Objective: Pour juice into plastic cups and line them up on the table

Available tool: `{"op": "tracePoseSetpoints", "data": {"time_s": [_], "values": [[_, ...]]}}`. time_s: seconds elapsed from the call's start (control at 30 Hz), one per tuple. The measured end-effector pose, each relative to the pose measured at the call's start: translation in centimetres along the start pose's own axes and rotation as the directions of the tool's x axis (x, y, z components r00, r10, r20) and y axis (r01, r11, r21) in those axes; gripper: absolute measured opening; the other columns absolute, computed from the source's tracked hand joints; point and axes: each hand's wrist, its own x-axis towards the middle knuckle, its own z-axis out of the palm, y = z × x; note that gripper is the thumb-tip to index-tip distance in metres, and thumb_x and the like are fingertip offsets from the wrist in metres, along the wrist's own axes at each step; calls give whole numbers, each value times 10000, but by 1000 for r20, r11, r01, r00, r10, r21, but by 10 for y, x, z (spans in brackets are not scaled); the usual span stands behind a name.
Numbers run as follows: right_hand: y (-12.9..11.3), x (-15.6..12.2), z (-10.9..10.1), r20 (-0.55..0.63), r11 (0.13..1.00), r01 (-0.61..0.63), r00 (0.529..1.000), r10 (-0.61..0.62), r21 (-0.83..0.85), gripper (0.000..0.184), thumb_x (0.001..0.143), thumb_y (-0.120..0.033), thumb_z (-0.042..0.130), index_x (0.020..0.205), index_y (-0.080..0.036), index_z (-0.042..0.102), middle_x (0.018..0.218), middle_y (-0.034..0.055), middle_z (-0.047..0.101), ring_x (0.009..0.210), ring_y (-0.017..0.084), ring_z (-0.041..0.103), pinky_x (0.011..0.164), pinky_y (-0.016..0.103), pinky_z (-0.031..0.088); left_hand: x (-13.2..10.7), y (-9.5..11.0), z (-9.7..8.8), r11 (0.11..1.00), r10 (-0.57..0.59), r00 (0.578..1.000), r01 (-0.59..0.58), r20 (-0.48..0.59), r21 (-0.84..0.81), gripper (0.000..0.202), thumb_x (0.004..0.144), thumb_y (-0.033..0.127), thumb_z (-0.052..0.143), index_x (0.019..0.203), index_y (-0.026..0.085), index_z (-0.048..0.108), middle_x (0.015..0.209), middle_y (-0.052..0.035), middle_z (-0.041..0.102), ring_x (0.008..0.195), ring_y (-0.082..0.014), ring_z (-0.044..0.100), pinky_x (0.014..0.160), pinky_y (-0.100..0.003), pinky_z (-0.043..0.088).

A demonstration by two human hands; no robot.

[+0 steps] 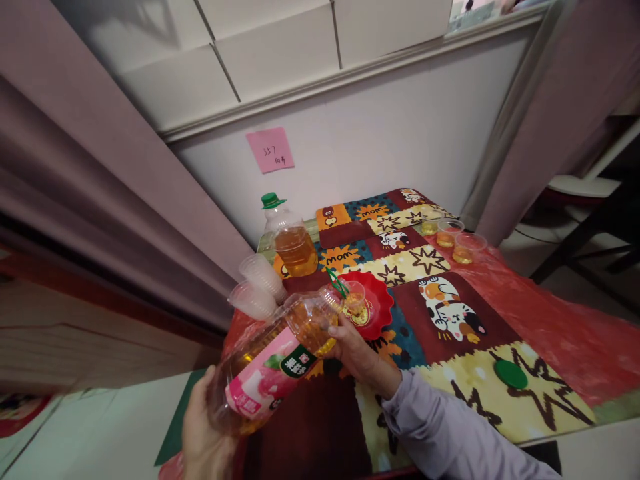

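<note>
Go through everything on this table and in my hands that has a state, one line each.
Bottle: tilted, part full, neck by the cup, both hands around it.
Back bottle: upright, green cap on, part full.
Cup on the red plate: upright, some liquid inside.
Three cups at right: upright, part filled.
Cup stacks: nested.
Loose green cap: off, flat on a placemat.

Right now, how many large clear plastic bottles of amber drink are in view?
2: one pink-labelled bottle, tilted in the left hand and right hand; one green-capped bottle, standing beyond it.
</note>
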Motion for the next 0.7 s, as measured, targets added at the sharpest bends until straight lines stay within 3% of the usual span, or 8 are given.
{"op": "tracePoseSetpoints", "data": {"time_s": [0.37, 0.5, 0.7], "values": [[-1, -1, 0, -19, 1000, -1, 1000, 0, -9, 847, 881, -489, 901, 1650, -338, 579, 1551, 101, 773, 1314, 343, 803, 933, 479, 757, -24, 10, 16, 996, -85, 996, 84, -37, -32, 86, 847, 224, 719, 890, 201, 790, 780, -19, 828, 577, -199, 721, 580, -294, 589], [-2, -1, 0, -20, 999, 2, 1000, -2, -41, 884, 874, -487, 896, 1679, -356, 554, 1533, 92, 782, 1298, 341, 805, 899, 466, 758, -14, 4, 10, 997, -69, 997, 68, -37, -30, 86, 846, 228, 730, 907, 205, 787, 775, 10, 822, 577, -183, 717, 599, -296, 615], [-2, -1, -2, -21, 996, 10, 1000, -12, -84, 1014, 883, -478, 878, 1782, -408, 415, 1660, 87, 700, 1388, 368, 767, 977, 513, 731, 13, -16, -3, 997, -42, 997, 37, -58, -70, 69, 853, 228, 726, 890, 202, 779, 787, 28, 825, 628, -161, 738, 656, -265, 633]]}}
